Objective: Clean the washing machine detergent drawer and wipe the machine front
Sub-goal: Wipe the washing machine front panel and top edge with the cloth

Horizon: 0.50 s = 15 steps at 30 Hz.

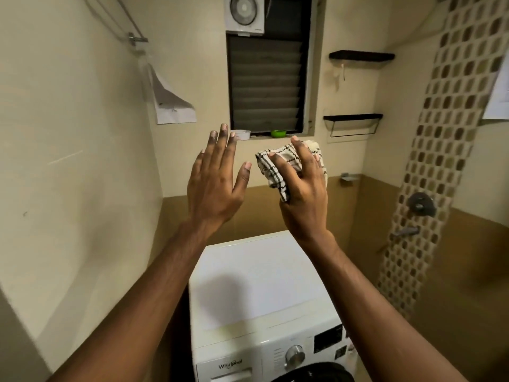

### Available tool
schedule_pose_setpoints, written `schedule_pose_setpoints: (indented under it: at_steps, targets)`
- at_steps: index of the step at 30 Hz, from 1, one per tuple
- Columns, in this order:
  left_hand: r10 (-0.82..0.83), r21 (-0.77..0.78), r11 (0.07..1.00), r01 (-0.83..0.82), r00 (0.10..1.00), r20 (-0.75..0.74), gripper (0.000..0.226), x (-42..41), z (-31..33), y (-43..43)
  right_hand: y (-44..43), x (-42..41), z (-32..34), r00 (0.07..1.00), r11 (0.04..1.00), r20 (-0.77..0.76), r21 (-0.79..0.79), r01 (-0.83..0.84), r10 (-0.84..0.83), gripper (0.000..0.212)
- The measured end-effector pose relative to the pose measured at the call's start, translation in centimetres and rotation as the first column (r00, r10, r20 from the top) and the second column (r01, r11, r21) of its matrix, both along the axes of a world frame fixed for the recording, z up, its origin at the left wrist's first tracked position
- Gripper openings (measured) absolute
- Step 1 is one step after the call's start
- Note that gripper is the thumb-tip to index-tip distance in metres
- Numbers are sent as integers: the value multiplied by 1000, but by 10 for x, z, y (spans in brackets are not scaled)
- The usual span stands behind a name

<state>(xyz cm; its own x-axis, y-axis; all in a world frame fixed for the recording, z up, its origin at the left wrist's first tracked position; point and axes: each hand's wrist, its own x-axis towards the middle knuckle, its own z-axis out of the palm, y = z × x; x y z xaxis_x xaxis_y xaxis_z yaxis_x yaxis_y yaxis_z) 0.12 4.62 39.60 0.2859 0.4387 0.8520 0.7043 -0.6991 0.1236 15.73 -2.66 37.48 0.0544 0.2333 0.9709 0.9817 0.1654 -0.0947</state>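
Both my hands are raised in front of me, above the white washing machine (256,285). My left hand (216,180) is open with its fingers spread and holds nothing. My right hand (301,191) holds a folded white cloth with black checks (278,166) against its palm, fingers stretched over it. The machine's detergent drawer (228,370) sits shut at the front's top left, under the brand name. A silver dial (294,354) and a dark display (329,339) are on the control panel. The top of the round door (316,373) shows at the bottom edge.
The machine stands in a narrow tiled corner, a wall close on its left. A louvred window (268,84) is behind it, with a white cup (242,135) and a green dish (278,133) on the sill. Two dark shelves (360,56) and shower taps (421,205) are at right.
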Motion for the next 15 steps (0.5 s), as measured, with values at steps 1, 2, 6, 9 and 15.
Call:
schedule_pose_setpoints:
  at_steps: [1, 2, 6, 9, 15]
  targets:
    - [-16, 2, 1000, 16, 1000, -8, 67, 8, 0, -4, -8, 6, 0, 1000, 1000, -6, 9, 19, -19, 40]
    - [-29, 14, 999, 30, 999, -19, 67, 16, 0, -7, -15, 11, 0, 999, 999, -12, 15, 35, -35, 41]
    - [-103, 40, 994, 107, 991, -89, 67, 53, -8, -30, -53, 39, -4, 993, 993, -28, 19, 112, -112, 39]
    - [-159, 31, 986, 164, 979, -124, 66, 90, -14, -51, -84, 71, -9, 984, 985, -49, 15, 173, -172, 39]
    - [-315, 4, 948, 319, 938, -143, 65, 188, -33, -109, -162, 162, -35, 948, 951, -73, 3, 310, -309, 34]
